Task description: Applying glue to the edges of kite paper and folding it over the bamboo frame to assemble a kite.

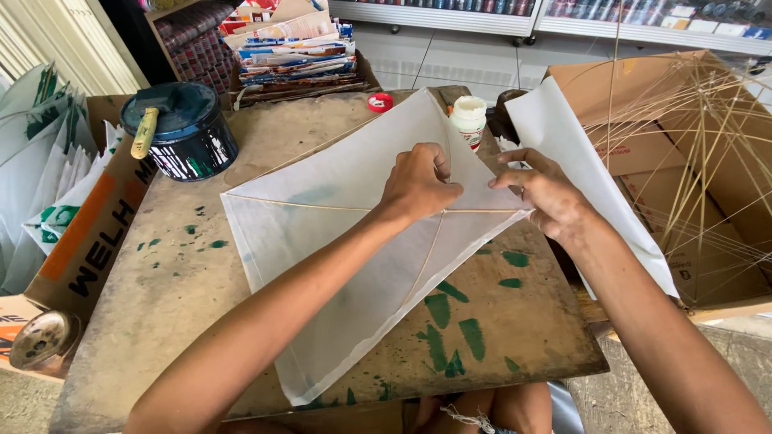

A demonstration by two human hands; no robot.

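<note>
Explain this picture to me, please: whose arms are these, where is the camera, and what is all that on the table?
No machine here: a person works with bare hands, and the camera sits on their head, looking down. The left hand presses on a white paper kite where its thin sticks cross. The right hand pinches the kite's right corner. The kite lies on a worn table with green paint smears. Also on it: a dark paint pot with a brush across the top, a small white bottle and a red cap. At right, a cardboard box holds thin sticks, with a white sheet beside it.
</note>
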